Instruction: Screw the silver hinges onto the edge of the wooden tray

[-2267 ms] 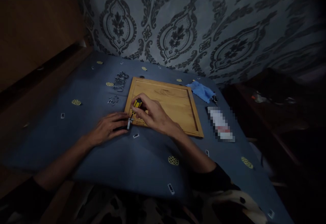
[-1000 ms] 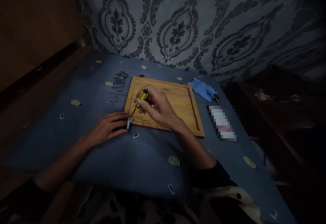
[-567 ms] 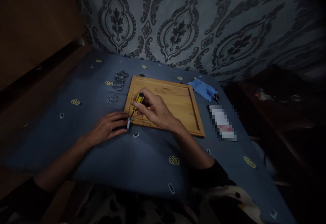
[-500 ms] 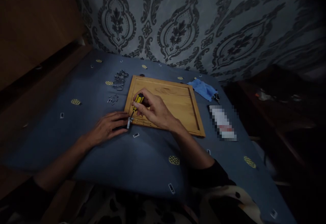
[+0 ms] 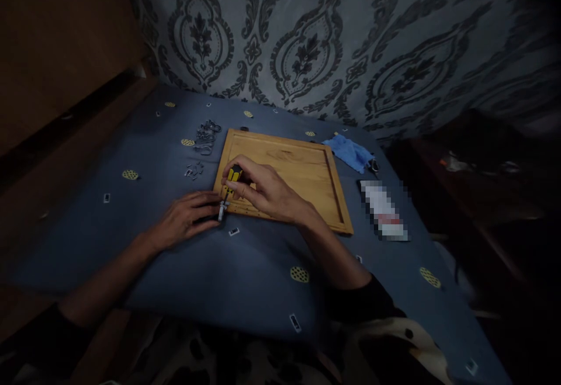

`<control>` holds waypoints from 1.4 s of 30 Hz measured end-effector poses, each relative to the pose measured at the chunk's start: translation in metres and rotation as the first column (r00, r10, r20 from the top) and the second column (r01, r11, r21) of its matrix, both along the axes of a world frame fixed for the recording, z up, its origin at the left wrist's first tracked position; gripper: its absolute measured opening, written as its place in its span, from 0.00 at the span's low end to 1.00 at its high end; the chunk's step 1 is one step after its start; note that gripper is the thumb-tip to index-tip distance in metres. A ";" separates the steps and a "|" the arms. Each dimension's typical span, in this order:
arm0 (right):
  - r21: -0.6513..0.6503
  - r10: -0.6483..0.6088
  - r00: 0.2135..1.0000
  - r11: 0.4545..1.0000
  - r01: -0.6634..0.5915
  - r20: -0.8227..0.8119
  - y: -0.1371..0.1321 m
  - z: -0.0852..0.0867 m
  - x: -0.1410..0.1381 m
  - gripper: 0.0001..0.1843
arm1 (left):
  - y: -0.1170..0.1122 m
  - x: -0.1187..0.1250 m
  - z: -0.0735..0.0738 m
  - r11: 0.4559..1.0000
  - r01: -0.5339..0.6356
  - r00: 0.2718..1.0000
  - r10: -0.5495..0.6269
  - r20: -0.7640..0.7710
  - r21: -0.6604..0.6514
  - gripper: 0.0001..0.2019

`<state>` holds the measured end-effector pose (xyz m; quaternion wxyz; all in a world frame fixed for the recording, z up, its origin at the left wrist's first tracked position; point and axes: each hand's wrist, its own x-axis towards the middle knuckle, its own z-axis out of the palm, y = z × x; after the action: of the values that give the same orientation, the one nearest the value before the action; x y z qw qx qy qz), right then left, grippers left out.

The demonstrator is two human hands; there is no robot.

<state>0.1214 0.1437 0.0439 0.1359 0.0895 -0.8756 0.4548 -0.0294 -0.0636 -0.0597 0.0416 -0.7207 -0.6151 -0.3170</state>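
**Screwdriver (image 5: 235,173) stands steeper at the bracket (image 5: 222,212)**

My left hand (image 5: 186,219) lies by the wooden board's (image 5: 300,169) near left corner, fingers slightly spread; whether they pinch the bracket there I cannot tell. Beyond it are small screws (image 5: 195,170) and a pile of metal pieces (image 5: 207,136). My right hand (image 5: 269,193) pinches the screwdriver's handle, more upright than a second ago, its tip still at the bracket. I judge I'm turning at that one spot, unfinished. The board hasn't shifted.

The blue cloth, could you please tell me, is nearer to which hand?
Right: the right hand grips a screwdriver left of the cloth; the left hand lies farther left.
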 end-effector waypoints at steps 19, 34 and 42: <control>-0.096 -0.101 0.995 0.991 0.099 -0.020 -0.003 -0.011 -0.006 0.16 | 0.000 0.001 0.003 1.000 0.005 0.999 -0.004 -0.037 0.004 0.15; -0.118 -0.167 0.984 0.980 0.158 -0.066 -0.002 -0.011 -0.004 0.18 | 0.000 0.001 0.002 1.000 -0.002 0.999 0.002 -0.038 0.004 0.15; -0.098 -0.165 0.985 0.982 0.159 -0.052 -0.003 -0.013 -0.004 0.11 | -0.001 0.001 0.000 1.000 -0.011 0.999 0.012 -0.050 0.015 0.16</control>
<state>0.1175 0.1408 0.0314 0.2025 0.0249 -0.8534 0.4797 -0.0282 -0.0642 -0.0594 0.0642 -0.7245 -0.6158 -0.3030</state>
